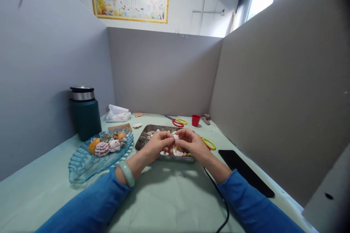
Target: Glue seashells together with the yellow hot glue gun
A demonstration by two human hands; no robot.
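Note:
Over the near side of a metal tray (140, 141), my left hand (159, 143) and my right hand (193, 143) meet with fingertips pinched. Between them is a small white piece (175, 137), perhaps a shell; its exact kind is too small to make out. Both hands are closed on it. Small white, brown and yellowish pieces lie in the tray, partly hidden behind my fingers. A pale green bangle (127, 174) circles my left wrist.
A blue glass dish (82, 167) holding shells and orange items stands left, before a dark green flask (85, 116). Farther back are a tissue pack (118, 114), scissors (177, 121) and a red cup (195, 120). Right lie yellow-handled scissors (209, 143), a black slab (246, 172) and a cable (222, 200).

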